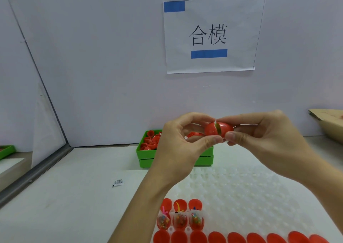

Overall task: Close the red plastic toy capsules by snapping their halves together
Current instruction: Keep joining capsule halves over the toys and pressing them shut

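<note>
2 hands in view: both raised above the table, meeting at mid-frame in front of the wall.
Left hand [182,140]: thumb and fingers curled round the left half of the red capsule [219,129], thumb tip below, fingertips above.
Right hand [263,137]: thumb and fingers pinching the right half of the same capsule, thumb below, index finger along the top.
Capsule state: halves pushed toward each other end to end; a yellow-green band shows at the seam, so the halves are not fully seated.
Capsule position: held in the air between the 2 hands, above and in front of the green bin [146,154].
Green bin: stands on the white table [74,196] against the wall, holding loose red capsule halves [151,140]; partly hidden by the left hand.
White blister tray [241,192]: lies on the table below the hands, with rows of round cups.
Open filled halves [181,218]: 3 red halves side by side at the tray's near left, each holding a small clear packet with coloured contents.
Closed red capsules [237,238]: 1 row along the bottom edge of the frame, cut off by it.
Small packet [118,183]: lies alone on the table, left of the tray.
Paper sign [211,35]: fixed to the wall with 2 strips of blue tape, printed with 2 characters.
Cardboard box [328,122]: at the right edge, partly out of frame.
</note>
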`<state>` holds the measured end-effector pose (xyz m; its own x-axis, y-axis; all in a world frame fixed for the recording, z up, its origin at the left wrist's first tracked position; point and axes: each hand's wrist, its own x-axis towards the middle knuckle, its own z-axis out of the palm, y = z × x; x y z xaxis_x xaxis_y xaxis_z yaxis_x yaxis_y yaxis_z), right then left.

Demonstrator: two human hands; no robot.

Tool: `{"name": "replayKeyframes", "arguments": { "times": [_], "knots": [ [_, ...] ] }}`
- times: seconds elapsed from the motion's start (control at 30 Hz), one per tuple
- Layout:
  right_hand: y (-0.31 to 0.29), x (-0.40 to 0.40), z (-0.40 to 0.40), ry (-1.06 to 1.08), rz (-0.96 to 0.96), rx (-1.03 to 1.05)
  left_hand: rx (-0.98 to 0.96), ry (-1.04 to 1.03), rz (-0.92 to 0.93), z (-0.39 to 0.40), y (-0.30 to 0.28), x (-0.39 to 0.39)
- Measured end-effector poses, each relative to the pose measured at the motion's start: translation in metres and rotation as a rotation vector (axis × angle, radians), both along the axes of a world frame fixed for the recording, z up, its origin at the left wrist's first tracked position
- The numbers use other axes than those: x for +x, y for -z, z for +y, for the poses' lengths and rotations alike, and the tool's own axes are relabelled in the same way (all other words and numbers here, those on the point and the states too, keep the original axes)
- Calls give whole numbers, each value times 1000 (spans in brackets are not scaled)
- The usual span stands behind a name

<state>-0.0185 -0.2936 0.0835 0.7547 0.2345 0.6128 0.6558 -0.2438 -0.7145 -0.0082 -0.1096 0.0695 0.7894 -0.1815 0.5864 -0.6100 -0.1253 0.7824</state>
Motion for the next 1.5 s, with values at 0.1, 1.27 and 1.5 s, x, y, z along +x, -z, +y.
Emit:
{"name": "replayKeyframes", "arguments": {
  "times": [0.1,1.27,1.5],
  "knots": [
    [-1,-2,0,-18,0,1,2,3,6,0,0,0],
    [3,-2,10,126,-87,5,40,-190,-162,-17,2,-5],
    [3,-4,12,133,-52,17,128,-207,-230,-13,0,-5]
  ]
}}
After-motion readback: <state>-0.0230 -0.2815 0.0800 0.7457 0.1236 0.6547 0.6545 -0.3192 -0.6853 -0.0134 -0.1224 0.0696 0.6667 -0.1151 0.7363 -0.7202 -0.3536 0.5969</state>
